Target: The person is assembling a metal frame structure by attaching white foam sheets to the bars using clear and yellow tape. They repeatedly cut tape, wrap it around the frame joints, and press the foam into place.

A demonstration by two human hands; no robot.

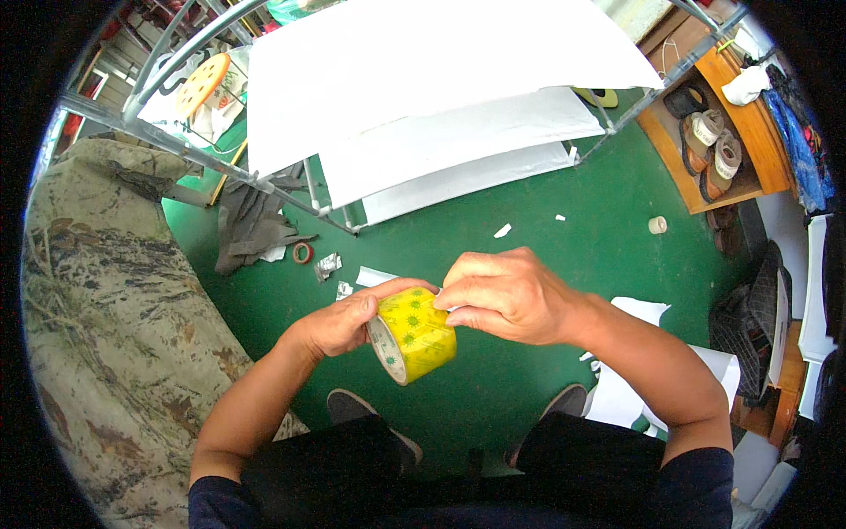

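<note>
A wide roll of yellow packing tape (418, 331) with green star-like marks is in front of me, its pale cardboard core facing lower left. My left hand (349, 316) is wrapped round the roll's left side, thumb on top. My right hand (511, 298) pinches at the roll's upper right edge, thumb against bent fingers. A small whitish bit shows at those fingertips; whether it is the tape's loose end I cannot tell. Both hands hold the roll above the green floor (476, 370).
Ahead stands a metal tube frame (308, 183) hung with white sheets (458, 79). Camouflage cloth (132, 326) lies at left. A red tape roll (302, 253), grey cloth (247, 225), a cream roll (657, 225) and paper scraps (626, 401) lie on the floor. Shoes (718, 159) fill a wooden cabinet (758, 150) at right.
</note>
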